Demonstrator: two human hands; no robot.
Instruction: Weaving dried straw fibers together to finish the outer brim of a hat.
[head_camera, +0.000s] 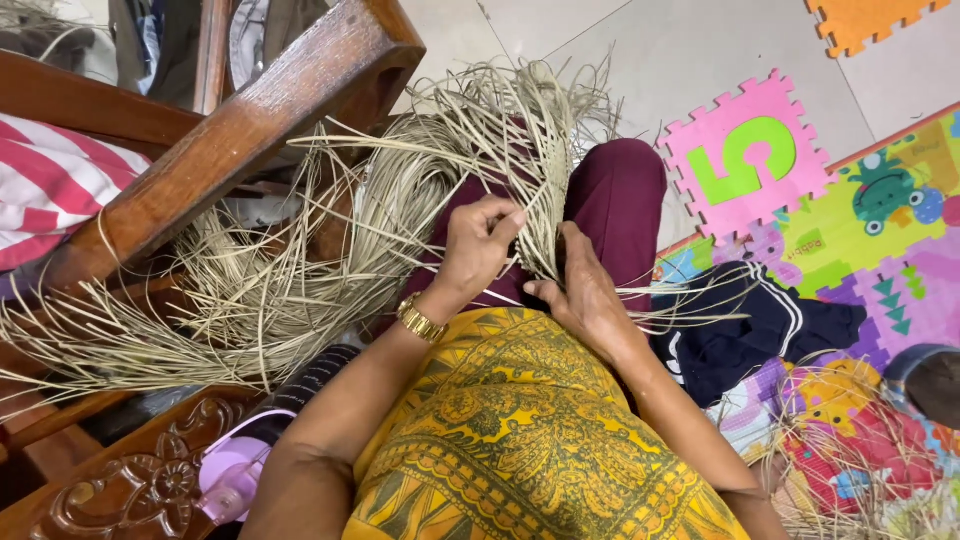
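On tiled floor (620, 50), one straw bundle (520, 150) is pinched by two hands, left (478, 245) and right (585, 290), beside two foam number tiles (745, 155).

Dry, matt straw strips (470, 150); glossy varnished wooden chair arm (240, 130); shiny metal watch (420, 320); soft foam floor mat (745, 150).

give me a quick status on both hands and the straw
Left hand pinching pale straw strips. Right hand pressing the same bundle on the lap. Loose strands spill over the wooden chair arm.

Straw strips (520, 170) lie on the lap, chair arm (240, 130) left, puzzle mat (745, 155) right.
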